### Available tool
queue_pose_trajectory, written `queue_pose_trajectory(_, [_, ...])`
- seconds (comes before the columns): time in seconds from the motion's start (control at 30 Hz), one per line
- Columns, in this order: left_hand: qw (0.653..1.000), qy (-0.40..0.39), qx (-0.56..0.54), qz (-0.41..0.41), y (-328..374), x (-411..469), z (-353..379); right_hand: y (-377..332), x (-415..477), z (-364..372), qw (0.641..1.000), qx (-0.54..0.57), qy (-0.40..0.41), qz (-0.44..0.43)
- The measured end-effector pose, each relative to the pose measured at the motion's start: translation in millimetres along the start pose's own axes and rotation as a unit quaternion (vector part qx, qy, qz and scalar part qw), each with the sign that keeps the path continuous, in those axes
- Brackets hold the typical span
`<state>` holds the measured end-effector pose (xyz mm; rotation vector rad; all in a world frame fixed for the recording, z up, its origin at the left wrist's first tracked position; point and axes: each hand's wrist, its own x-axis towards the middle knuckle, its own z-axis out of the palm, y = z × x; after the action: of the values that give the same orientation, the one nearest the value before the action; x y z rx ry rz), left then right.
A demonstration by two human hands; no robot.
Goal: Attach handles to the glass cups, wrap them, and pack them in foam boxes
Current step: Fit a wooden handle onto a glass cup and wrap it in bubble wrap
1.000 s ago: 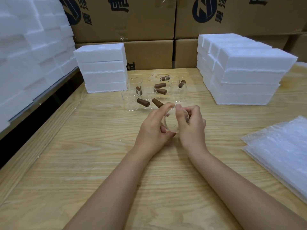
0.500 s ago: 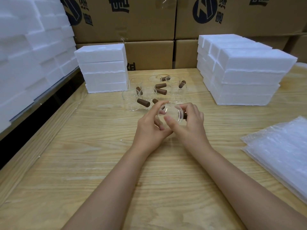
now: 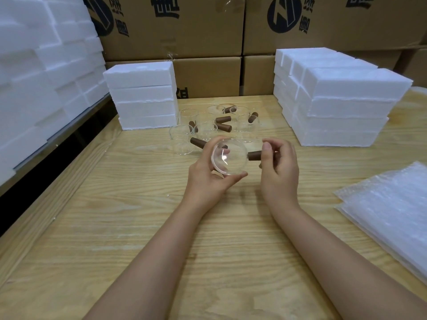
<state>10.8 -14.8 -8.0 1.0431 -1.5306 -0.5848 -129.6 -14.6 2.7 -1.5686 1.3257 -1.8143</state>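
My left hand (image 3: 208, 175) grips a clear glass cup (image 3: 228, 157) on its side above the table, with the round base facing me. A brown wooden handle (image 3: 254, 155) sticks out of the cup's right side, and my right hand (image 3: 280, 165) pinches it between thumb and fingers. Behind the hands stand several more glass cups with brown handles (image 3: 208, 128). White foam boxes are stacked at the back left (image 3: 141, 95) and at the right (image 3: 342, 105). A pile of bubble wrap sheets (image 3: 390, 211) lies at the right edge.
The wooden table (image 3: 138, 227) runs from the foam stacks toward me. A wall of white foam blocks (image 3: 39, 72) rises at the far left past the table edge. Brown printed cartons (image 3: 208, 31) close off the back.
The hands have drawn apart. The cup has turned so its base faces me, my left hand now holds it, and my right hand has shifted rightward onto the brown handle.
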Motion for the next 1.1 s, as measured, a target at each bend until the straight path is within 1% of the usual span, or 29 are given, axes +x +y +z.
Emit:
queue_pose_trajectory(0.07, [1.0,0.012,-0.008,-0.001,0.0,0.7,-0.3,2.5,1.6,-0.7,0.997,0.029,0.0,0.073])
queue_pose_trajectory(0.2, [1.0,0.016,0.004,0.014,1.6,1.0,0.9,5.3,2.2,4.1,0.983,0.085,-0.02,0.16])
queue_pose_trajectory(0.27, [1.0,0.01,0.013,0.017,2.7,-0.3,1.8,5.1,2.5,8.0,0.974,0.116,-0.004,0.193])
queue_pose_trajectory(0.33, [1.0,0.001,0.019,0.008,3.8,-0.8,2.4,4.1,1.9,10.4,0.969,0.136,0.014,0.205])
queue_pose_trajectory(0.43, [0.999,-0.011,0.003,-0.04,4.8,-1.1,0.9,2.6,0.6,10.3,0.974,0.145,0.033,0.173])
queue_pose_trajectory(0.5, [0.994,-0.042,-0.065,-0.071,5.0,-3.1,-1.2,1.9,1.3,7.7,0.98,0.132,0.043,0.143])
queue_pose_trajectory(0.6, [0.964,-0.072,-0.214,-0.141,5.0,-1.9,-3.5,2.4,3.5,2.9,0.988,0.106,0.052,0.104])
queue_pose_trajectory(0.67, [0.941,-0.076,-0.257,-0.206,7.3,2.4,-4.2,3.4,3.2,1.3,0.993,0.086,0.045,0.071])
queue_pose_trajectory(0.73, [0.924,-0.099,-0.272,-0.25,10.5,4.5,-2.7,3.1,1.5,1.6,0.997,0.068,0.031,0.03])
queue_pose_trajectory(0.8, [0.919,-0.125,-0.275,-0.254,11.9,4.6,-1.9,1.7,-0.1,2.4,0.998,0.058,0.015,-0.003])
queue_pose_trajectory(0.9, [0.916,-0.117,-0.3,-0.239,10.6,4.8,-2.9,-0.5,-1.2,3.0,0.997,0.075,-0.014,-0.021])
queue_pose_trajectory(1.0, [0.912,-0.101,-0.311,-0.246,9.5,5.4,-3.0,-1.4,-3.7,4.6,0.992,0.122,-0.025,0.011])
queue_pose_trajectory(1.1, [0.918,-0.102,-0.308,-0.228,9.6,4.2,-1.7,-4.1,-10.4,11.8,0.989,0.135,-0.037,0.049])
